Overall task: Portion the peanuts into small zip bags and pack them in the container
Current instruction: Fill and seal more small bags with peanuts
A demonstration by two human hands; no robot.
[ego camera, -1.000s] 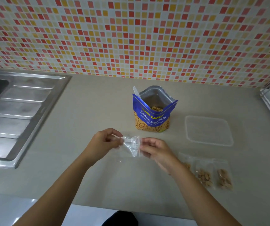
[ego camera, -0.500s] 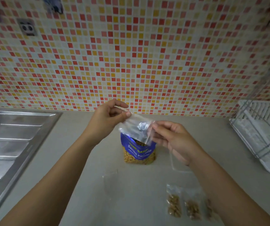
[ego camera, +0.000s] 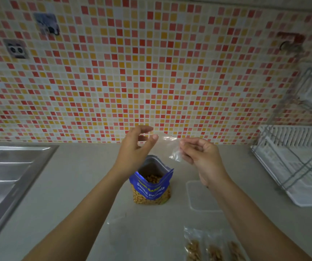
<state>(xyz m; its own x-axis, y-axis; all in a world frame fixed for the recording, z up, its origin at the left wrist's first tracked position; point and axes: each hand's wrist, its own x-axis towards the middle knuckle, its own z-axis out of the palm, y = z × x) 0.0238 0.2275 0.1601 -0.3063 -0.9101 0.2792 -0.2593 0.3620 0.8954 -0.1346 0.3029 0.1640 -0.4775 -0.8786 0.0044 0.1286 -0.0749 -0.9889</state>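
Currently the small zip bag is off the counter: clear, crumpled film, held up btwn your two hands, above and slightly right of the peanut pouch's mouth.

Hands:
- Your right hand has the bag. The fingers are curled in and pinch its right edge, and the film's lower corner hangs just beside the knuckles.
- Your left hand is raised at the bag's left edge, index finger arched over and thumb extended with a gap btwn them. The thumb tip sits right at the film, but the plastic is too faint there, so I cannot tell whether it grips or only touches.

Task items, working outward:
- Peanut pouch: blue, marked "Salted Peanuts". It stands upright on the counter directly below the hands, top open, nuts visible inside.
- Container: translucent, rectangular, flat on the counter just right of the pouch. Your right forearm crosses its near-right part.
- Filled zip bags: three, side by side with nuts in each, at the near-right edge of view, well apart from the pouch.

Surroundings: a steel sink drainboard at far left, a white dish rack w/ wire frame at far right, and a tiled wall in red, orange and cream behind everything.
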